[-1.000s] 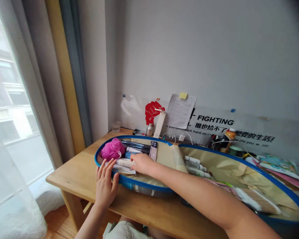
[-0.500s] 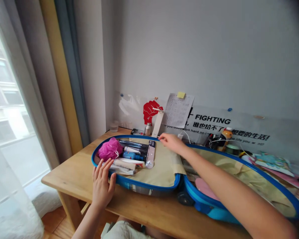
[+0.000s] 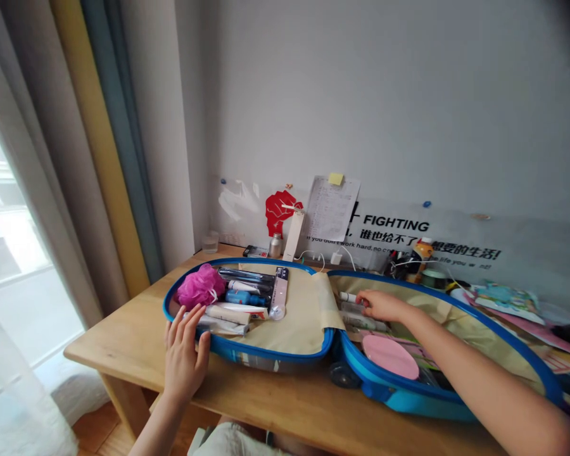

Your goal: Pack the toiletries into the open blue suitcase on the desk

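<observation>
Left hand (image 3: 186,354) rests spread at the suitcase rim (image 3: 285,360), puff (image 3: 201,284) and tubes (image 3: 228,315) already laid just beyond — right hand (image 3: 384,305), pinch unclear from here, is at bottles (image 3: 368,323) still in the other half.

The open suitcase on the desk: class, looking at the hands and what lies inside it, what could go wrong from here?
The pink mesh puff and blue bottle lie in the left half of the suitcase with no strap visible over them, so tipping it could spill them. The right hand is at closely laid tubes, so picking one might knock its neighbour. The right forearm passes close to the pink oval item and might nudge it.
</observation>
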`<action>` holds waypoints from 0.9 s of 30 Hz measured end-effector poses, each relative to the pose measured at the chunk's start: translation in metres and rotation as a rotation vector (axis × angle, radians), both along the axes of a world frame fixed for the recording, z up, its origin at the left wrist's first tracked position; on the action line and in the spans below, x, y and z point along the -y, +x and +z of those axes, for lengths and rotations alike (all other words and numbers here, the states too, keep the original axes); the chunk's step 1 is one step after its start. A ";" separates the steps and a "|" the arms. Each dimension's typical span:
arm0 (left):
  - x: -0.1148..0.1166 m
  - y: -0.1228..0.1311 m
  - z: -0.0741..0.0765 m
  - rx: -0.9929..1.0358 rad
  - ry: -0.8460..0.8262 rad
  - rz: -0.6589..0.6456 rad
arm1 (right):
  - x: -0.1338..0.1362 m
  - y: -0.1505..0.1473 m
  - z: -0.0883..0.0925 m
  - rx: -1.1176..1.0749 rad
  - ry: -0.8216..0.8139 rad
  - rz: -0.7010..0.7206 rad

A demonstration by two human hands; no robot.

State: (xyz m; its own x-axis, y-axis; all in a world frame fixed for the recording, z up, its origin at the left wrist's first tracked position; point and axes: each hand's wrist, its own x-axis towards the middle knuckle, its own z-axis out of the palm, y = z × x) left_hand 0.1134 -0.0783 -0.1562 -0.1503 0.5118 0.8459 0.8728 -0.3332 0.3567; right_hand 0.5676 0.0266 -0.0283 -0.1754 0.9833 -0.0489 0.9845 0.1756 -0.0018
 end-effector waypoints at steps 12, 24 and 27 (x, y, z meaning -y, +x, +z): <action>0.001 0.000 -0.001 0.001 -0.017 0.005 | 0.000 -0.011 0.002 0.079 0.084 0.032; 0.001 0.002 0.000 0.044 -0.053 -0.002 | -0.017 -0.132 0.043 -0.082 0.172 0.109; 0.002 0.002 0.001 0.043 -0.051 0.002 | -0.027 -0.189 0.035 -0.080 0.115 0.196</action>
